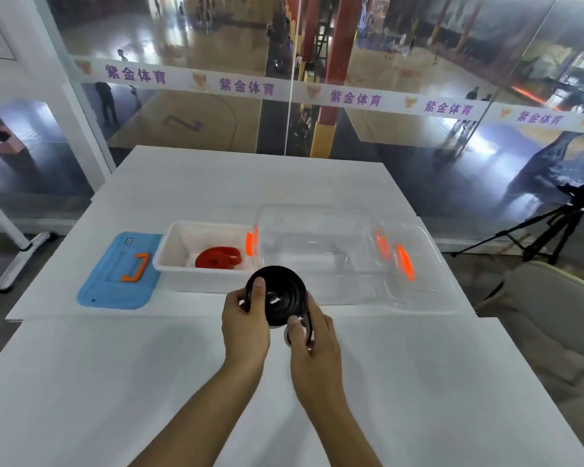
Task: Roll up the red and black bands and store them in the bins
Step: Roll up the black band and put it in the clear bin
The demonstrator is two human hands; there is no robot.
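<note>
A coiled black rubber band (pixel 281 295) is held above the white table (pixel 149 382) by both bare hands, just in front of the white plastic bin (pixel 169 261). The left hand (pixel 245 326) is closed on the coil's left edge, and the right hand (pixel 314 345) pinches its loose tail. A rolled red band (pixel 218 258) lies inside that bin. A blue lid with an orange handle (pixel 115 281) lies to the bin's left, and a clear plastic bin (pixel 415 298) stands to its right.

A white table (pixel 216 183) stands before a glass wall (pixel 418 79) overlooking a glossy sports hall; a tripod (pixel 553 227) stands at right.
</note>
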